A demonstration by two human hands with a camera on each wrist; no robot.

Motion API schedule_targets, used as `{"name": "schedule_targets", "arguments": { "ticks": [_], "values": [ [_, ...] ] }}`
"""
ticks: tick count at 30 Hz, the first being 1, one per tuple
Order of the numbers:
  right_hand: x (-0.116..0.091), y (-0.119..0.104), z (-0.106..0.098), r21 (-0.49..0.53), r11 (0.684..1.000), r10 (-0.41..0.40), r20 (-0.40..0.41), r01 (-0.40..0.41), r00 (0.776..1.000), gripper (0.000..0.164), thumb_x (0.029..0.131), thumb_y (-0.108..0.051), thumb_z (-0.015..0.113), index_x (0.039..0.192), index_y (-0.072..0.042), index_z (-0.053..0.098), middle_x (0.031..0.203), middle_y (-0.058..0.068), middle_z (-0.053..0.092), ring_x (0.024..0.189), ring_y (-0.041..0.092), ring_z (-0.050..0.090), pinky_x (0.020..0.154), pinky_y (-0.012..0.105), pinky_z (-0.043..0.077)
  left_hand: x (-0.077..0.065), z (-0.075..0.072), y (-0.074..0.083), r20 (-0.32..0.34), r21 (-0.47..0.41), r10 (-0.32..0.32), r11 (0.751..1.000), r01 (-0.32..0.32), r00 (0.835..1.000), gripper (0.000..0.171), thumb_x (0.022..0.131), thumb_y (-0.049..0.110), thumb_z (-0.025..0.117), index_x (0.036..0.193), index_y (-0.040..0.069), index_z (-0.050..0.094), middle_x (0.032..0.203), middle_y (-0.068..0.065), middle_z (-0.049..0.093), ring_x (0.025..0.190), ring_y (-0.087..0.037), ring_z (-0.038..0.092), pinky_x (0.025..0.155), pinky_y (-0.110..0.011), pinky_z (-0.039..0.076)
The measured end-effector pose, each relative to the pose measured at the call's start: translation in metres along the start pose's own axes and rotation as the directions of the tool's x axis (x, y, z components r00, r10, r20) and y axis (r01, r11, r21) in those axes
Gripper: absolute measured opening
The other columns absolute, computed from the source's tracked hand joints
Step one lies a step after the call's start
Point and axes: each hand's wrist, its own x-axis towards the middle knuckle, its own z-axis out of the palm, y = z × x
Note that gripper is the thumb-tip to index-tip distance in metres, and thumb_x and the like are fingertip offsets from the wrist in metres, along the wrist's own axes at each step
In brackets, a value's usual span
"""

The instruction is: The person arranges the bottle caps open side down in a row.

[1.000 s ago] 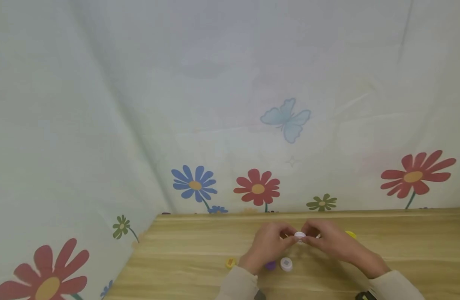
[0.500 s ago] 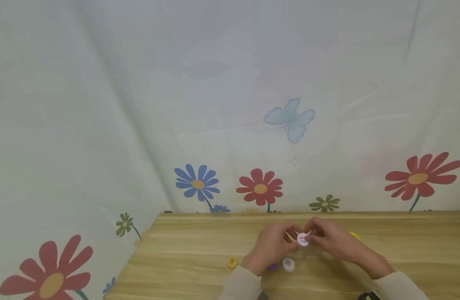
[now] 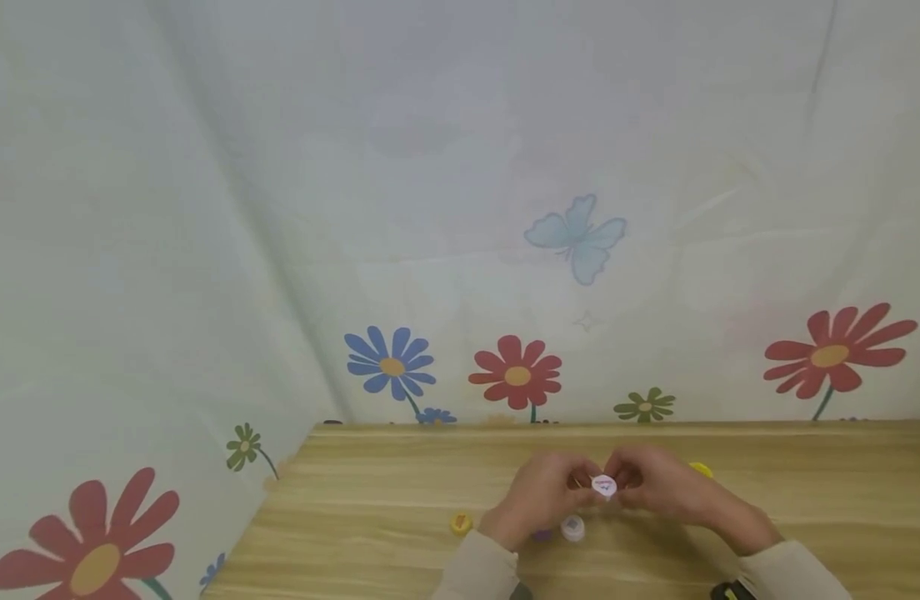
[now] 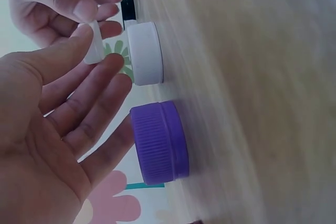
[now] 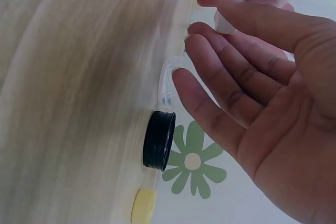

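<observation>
Both hands meet over the wooden table. My left hand [image 3: 544, 490] and my right hand [image 3: 658, 486] pinch a small white bottle cap [image 3: 604, 486] from either side, between thumbs and fingertips. The cap's round top has reddish and blue print and faces the head camera. In the left wrist view, the cap's pale side [image 4: 95, 48] shows between the thumbs and fingers of both hands. Below the left hand, a purple ribbed cap [image 4: 157, 142] and a wider white cap [image 4: 146, 53] rest on the table; the purple one is partly hidden in the head view.
A yellow-orange cap [image 3: 461, 523] lies left of the left wrist, and a yellow cap [image 3: 702, 469] lies behind the right hand. The right wrist view shows a black cap [image 5: 158, 140] and a clear ribbed cap [image 5: 167, 82] on the table [image 3: 385, 475]. A flower-printed cloth [image 3: 445, 275] hangs behind.
The held white cap has tilted so its printed top now shows to the head camera, and it has shifted slightly down. Both hands keep hold of it; the caps on the table stay put.
</observation>
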Motion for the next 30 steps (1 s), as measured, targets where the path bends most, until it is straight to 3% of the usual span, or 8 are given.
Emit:
{"name": "schedule_targets", "arguments": {
  "ticks": [12, 24, 30],
  "values": [
    [-0.0037, -0.0035, 0.0014, -0.061, 0.996, 0.068, 0.049, -0.065, 0.996, 0.019, 0.087, -0.005, 0.085, 0.094, -0.009, 0.068, 0.088, -0.005, 0.066, 0.080, 0.009, 0.058, 0.072, 0.029, 0.052, -0.0017, 0.0042, 0.0000, 0.108, -0.126, -0.070, 0.988, 0.083, 0.992, 0.012, 0.091, 0.013, 0.086, 0.102, 0.015, 0.082, 0.086, 0.016, 0.073, 0.079, 0.005, 0.060, 0.080, -0.020, 0.050],
    [-0.0065, -0.0064, 0.0014, -0.093, 0.988, 0.134, 0.112, -0.124, 0.985, 0.021, 0.082, -0.004, 0.087, 0.091, -0.015, 0.070, 0.082, -0.005, 0.063, 0.076, 0.012, 0.055, 0.068, 0.028, 0.048, -0.0029, 0.0037, 0.0041, 0.137, -0.054, -0.077, 0.995, 0.085, 0.988, 0.014, 0.084, 0.020, 0.092, 0.096, 0.020, 0.084, 0.090, 0.019, 0.075, 0.086, 0.005, 0.060, 0.086, -0.020, 0.049],
    [-0.0067, -0.0054, 0.0052, -0.111, 0.989, 0.107, 0.103, -0.096, 0.989, 0.024, 0.079, -0.005, 0.088, 0.088, -0.016, 0.069, 0.081, -0.007, 0.060, 0.075, 0.007, 0.053, 0.066, 0.027, 0.047, -0.0037, 0.0017, 0.0039, 0.137, 0.024, -0.033, 0.999, 0.030, 0.990, 0.017, 0.080, 0.019, 0.095, 0.094, 0.021, 0.085, 0.091, 0.020, 0.074, 0.086, 0.007, 0.057, 0.083, -0.017, 0.047]
  ]
}}
